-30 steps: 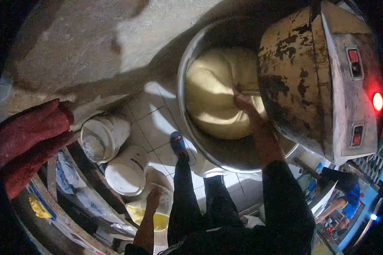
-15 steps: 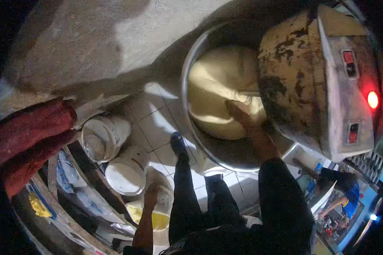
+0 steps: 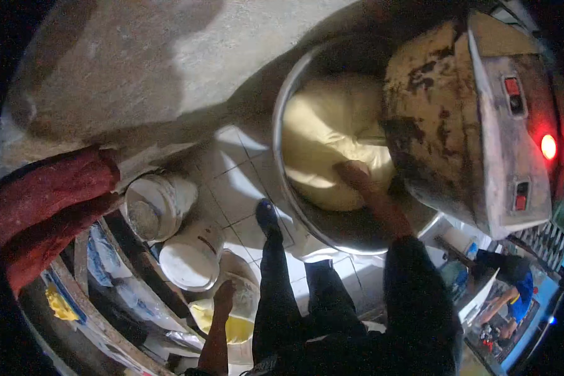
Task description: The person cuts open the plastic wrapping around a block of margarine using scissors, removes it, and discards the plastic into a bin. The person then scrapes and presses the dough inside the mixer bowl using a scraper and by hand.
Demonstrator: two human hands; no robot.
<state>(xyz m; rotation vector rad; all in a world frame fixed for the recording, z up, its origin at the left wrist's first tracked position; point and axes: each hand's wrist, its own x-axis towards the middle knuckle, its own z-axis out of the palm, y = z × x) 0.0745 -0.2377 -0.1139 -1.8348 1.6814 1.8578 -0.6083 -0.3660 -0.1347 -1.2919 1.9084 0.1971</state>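
My right hand (image 3: pixel 356 175) reaches down into a large round metal mixing bowl (image 3: pixel 280 156). Its outstretched fingers rest on or just over a big mass of pale yellow dough (image 3: pixel 313 135), with no object visible in them. A short metal shaft (image 3: pixel 371 140) comes out from under the mixer head (image 3: pixel 432 119) and meets the dough near that hand. Low on the left, my left hand (image 3: pixel 224 296) hangs at a pale bucket (image 3: pixel 243 294) with something yellow (image 3: pixel 235 327) inside. Its fingers are blurred, and whether it grips anything is unclear.
Two white buckets (image 3: pixel 188 260) stand on the tiled floor (image 3: pixel 232 182) left of the bowl. Wooden shelving (image 3: pixel 116 247) with a dark red cloth (image 3: pixel 56 182) borders the left. Switches and a glowing red light (image 3: pixel 548 147) sit on the mixer. A person in blue (image 3: pixel 520 304) works at far right.
The view has shifted slightly, moving the scene a little right and down. My right hand stays at the dough, whose surface folds look different. My left hand remains by the bucket, slightly lower.
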